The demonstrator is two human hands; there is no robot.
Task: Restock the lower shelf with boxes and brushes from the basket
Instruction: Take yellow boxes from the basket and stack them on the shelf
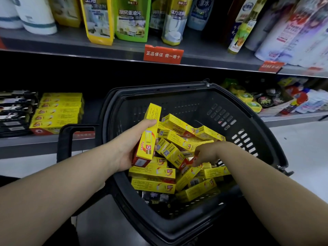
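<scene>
A black plastic basket (248,121) stands in front of me, holding several long yellow boxes (154,185) in a loose heap. My left hand (131,144) grips a stack of yellow boxes (150,132) upright over the basket's left side. My right hand (205,153) reaches down into the heap, fingers curled among the boxes; whether it holds one I cannot tell. On the lower shelf (35,144) at the left, a stack of the same yellow boxes (58,112) lies next to dark packages (16,110). Dark items show under the heap; no brush is plainly visible.
The basket's black handle (65,142) sticks up at the left by the lower shelf edge. An upper shelf (106,50) carries cleaner bottles and pouches, with red price tags (163,55). Round tins and packets (262,100) fill the lower shelf to the right. Pale floor lies beyond.
</scene>
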